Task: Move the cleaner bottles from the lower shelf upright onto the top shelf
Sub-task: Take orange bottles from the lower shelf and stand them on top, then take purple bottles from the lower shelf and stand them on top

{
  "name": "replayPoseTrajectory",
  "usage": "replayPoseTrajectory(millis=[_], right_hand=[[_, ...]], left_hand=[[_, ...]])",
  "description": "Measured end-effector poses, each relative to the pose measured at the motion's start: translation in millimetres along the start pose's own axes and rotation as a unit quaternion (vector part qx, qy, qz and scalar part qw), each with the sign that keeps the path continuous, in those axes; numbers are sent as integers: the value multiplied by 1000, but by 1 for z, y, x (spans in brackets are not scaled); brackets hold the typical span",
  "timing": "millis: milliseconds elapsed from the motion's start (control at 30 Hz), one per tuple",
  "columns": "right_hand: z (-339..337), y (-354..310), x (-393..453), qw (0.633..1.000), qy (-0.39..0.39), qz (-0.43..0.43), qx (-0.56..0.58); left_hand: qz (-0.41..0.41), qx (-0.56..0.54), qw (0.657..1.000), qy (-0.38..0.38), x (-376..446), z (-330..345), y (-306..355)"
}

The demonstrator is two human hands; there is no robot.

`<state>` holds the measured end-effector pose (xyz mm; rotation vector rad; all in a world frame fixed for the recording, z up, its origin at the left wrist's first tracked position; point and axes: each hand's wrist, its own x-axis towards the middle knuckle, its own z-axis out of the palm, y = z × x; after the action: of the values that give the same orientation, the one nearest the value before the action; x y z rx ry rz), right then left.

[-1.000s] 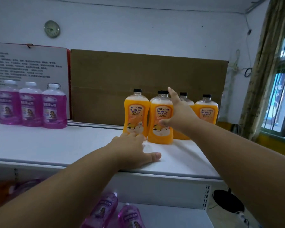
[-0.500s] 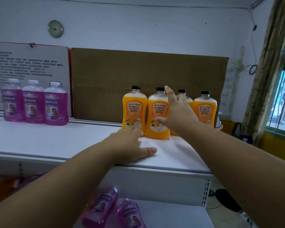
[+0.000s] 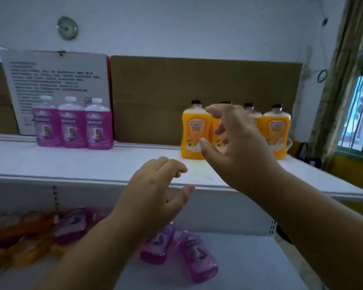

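Observation:
Several orange cleaner bottles (image 3: 194, 132) stand upright at the back right of the white top shelf (image 3: 82, 164). Three purple bottles (image 3: 73, 124) stand upright at its back left. My right hand (image 3: 237, 143) hovers in front of the orange bottles with fingers spread and loosely bent, holding nothing. My left hand (image 3: 155, 191) hangs over the shelf's front edge, fingers relaxed and empty. On the lower shelf (image 3: 249, 266) two purple bottles (image 3: 195, 256) lie on their sides, and more orange and purple bottles (image 3: 29, 233) lie in a blurred heap at the left.
A brown cardboard sheet (image 3: 197, 84) and a white printed board (image 3: 57, 80) lean against the wall behind the top shelf. A round clock (image 3: 67, 28) hangs above. A curtain and window (image 3: 360, 91) are at the right.
My right hand has let go of the orange bottle and drawn back from it. My left hand has lifted off the top shelf and pulled toward me. The view has dropped, showing more of the lower shelf.

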<state>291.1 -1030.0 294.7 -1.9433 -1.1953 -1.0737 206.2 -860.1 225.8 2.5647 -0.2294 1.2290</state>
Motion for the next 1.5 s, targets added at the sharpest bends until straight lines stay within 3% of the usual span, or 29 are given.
replayPoseTrajectory(millis=[100, 367, 533, 633, 700, 867, 967, 1100, 1267, 1333, 1400, 1500], right_hand=[[14, -41, -30, 1000, -13, -1, 18], [62, -78, -120, 988, -129, 84, 19], [90, -52, -163, 969, -190, 156, 20], [109, -26, -174, 954, -224, 199, 19], [119, -9, -174, 949, -228, 216, 13], [135, 19, -174, 942, -231, 242, 12], [139, 36, -179, 933, -247, 262, 21], [151, 51, -187, 926, -249, 280, 45], [186, 79, -199, 887, -342, 311, 15], [204, 90, -206, 861, -406, 305, -31], [223, 99, -209, 826, -462, 322, -32], [252, 109, -209, 797, -479, 369, -8]], left_hand=[[-4, -26, 1000, -10, -44, -12, -17], [-87, -32, 982, -166, -137, 51, -67], [-202, -1, 956, -213, -157, 107, -100], [-358, 25, 914, -189, -144, 146, -122], [-404, 43, 897, -173, -132, 172, -136], [-391, 173, 864, -266, -106, 216, -161], [-394, 180, 840, -326, -95, 230, -168], [-435, 98, 813, -373, -92, 235, -168], [-510, -52, 819, -260, -113, 216, -153], [-577, -196, 777, -159, -125, 197, -136], [-589, -341, 727, -92, -137, 174, -117], [-528, -493, 684, -100, -150, 136, -99]])
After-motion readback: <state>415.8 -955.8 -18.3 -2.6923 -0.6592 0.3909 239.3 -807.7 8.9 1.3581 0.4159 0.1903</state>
